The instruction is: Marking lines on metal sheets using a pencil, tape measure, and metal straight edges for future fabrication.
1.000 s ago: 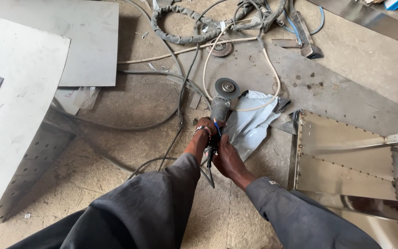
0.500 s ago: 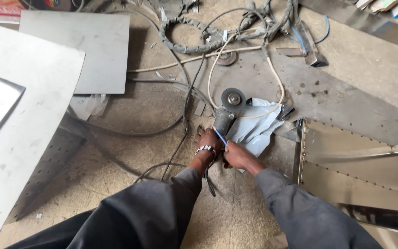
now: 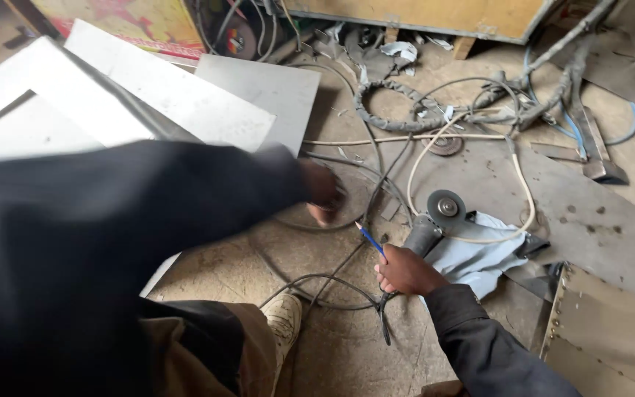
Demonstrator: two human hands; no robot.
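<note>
Steel sheets lie on the floor at left. Left hand, blurred, hovers over black cables; grip cannot be determined. Right hand is closed around the angle grinder, which rests on a pale cloth, and a blue pen.

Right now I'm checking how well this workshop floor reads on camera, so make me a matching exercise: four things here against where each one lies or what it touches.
Things:
1. angle grinder
2. pale blue cloth
3. blue pen
4. grey metal sheets

Places:
A. lying flat at the upper left
B. gripped in the right hand
C. under the grinder, on the floor
D. on the cloth, disc facing up

Pairs: 1-D, 2-C, 3-B, 4-A
</note>
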